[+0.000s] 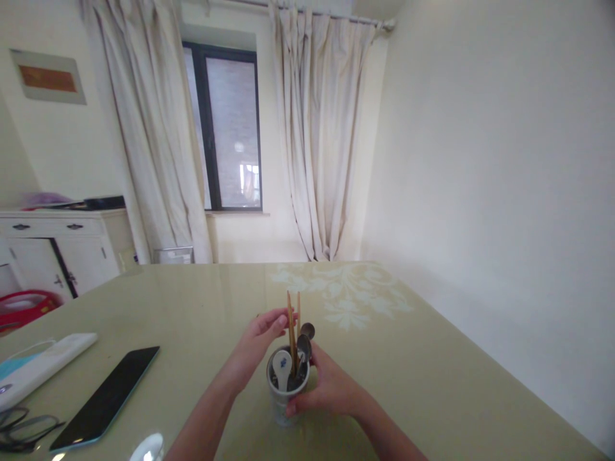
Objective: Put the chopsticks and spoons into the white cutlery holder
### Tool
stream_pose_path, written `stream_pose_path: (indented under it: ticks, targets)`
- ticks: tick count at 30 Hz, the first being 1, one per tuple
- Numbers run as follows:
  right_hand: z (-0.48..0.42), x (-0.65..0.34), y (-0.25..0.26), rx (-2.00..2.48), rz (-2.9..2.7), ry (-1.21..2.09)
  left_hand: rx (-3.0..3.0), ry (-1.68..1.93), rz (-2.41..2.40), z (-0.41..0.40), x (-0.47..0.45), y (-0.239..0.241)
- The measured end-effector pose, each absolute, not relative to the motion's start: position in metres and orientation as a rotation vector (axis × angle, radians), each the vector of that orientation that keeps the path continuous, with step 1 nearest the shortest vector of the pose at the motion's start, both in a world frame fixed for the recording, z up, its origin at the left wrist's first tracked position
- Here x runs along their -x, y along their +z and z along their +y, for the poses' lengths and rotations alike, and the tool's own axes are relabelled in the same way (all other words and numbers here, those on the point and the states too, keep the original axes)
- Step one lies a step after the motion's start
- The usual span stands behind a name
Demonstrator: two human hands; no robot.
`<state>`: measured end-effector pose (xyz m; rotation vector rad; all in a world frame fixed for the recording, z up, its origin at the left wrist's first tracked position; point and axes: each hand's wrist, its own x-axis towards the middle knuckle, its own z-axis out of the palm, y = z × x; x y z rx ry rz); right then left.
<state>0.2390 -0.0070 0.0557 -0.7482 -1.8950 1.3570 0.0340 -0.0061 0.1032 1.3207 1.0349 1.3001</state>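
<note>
A pale cylindrical utensil holder point(284, 404) stands on the table in front of me. In it are wooden chopsticks point(291, 336), a white ceramic spoon point(282, 363) with a blue mark, and metal spoons point(304, 346). My right hand point(327, 384) grips the holder from the right, thumb on its near side and fingers behind the rim. Above the rim, my left hand point(264, 336) has its thumb and fingers closed about the upper part of the chopsticks. Some of its fingertips are hidden behind them. The chopsticks' lower ends are inside the holder.
On the table's left lie a black tablet or phone point(108, 397), a white elongated device point(45, 368) and eyeglasses point(29, 429). A small white object point(148, 448) sits at the near edge. Wall point(504, 192) borders the table point(202, 320) on the right; a white cabinet point(91, 250) stands back left.
</note>
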Motion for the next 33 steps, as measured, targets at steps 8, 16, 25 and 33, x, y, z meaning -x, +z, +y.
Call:
stream_pose_path:
  ticks: [8,16,25,33]
  targets:
    - [-0.007,-0.238,0.057,0.691,-1.873,1.376,-1.396,1.300,1.061,-0.004,-0.053,0.122]
    - [-0.006,-0.239,0.055,0.706,-1.884,1.347,-1.437,1.345,1.091,-0.010,-0.055,0.133]
    - [-0.001,-0.239,0.043,0.739,-1.884,1.334,-1.227,1.749,1.006,-0.019,-0.024,0.191]
    - [0.000,-0.238,0.041,0.769,-1.870,1.337,-1.308,1.998,1.424,0.002,0.058,0.169]
